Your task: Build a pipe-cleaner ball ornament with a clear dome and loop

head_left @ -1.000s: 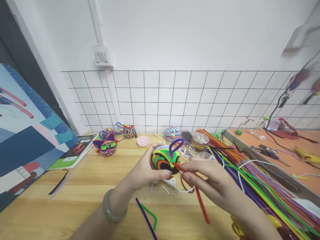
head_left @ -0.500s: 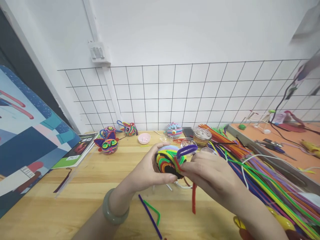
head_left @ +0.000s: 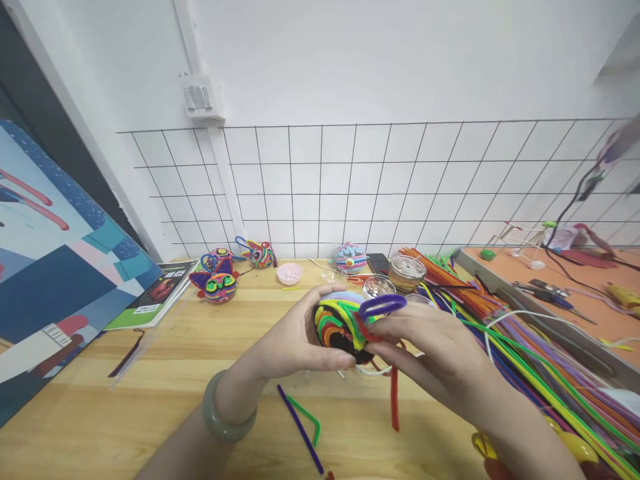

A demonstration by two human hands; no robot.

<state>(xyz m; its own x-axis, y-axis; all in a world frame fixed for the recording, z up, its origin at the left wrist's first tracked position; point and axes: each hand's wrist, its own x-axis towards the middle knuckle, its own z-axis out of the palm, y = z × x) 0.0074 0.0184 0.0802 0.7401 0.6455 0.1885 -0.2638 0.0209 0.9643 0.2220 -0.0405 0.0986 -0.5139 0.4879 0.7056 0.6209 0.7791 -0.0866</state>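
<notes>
My left hand (head_left: pixel 300 340) is wrapped round a ball-shaped craft piece (head_left: pixel 336 321) covered in swirls of green, yellow, orange and black pipe cleaner. At its right side, the fingers of my right hand (head_left: pixel 425 340) pinch a red pipe cleaner (head_left: pixel 395 400) against it; the red end hangs down below my fingers. A purple pipe-cleaner loop (head_left: pixel 383 305) sticks out from the top of the ball. Part of the ball is hidden by my hands. Below lie a purple pipe cleaner (head_left: pixel 301 430) and a bent green pipe cleaner (head_left: pixel 313 417) on the wooden table (head_left: pixel 175 413).
Several finished craft balls (head_left: pixel 220 287) stand at the back left, near a pink bowl (head_left: pixel 289 273) and a magazine (head_left: pixel 150 297). Bundled pipe cleaners (head_left: pixel 530 347) cover the right side. Beyond them, an orange surface (head_left: pixel 565 277) carries pliers (head_left: pixel 545 293).
The purple loop has tipped lower and to the right. My right hand has shifted slightly right, its fingers a little more open around the red pipe cleaner; the view has moved slightly.
</notes>
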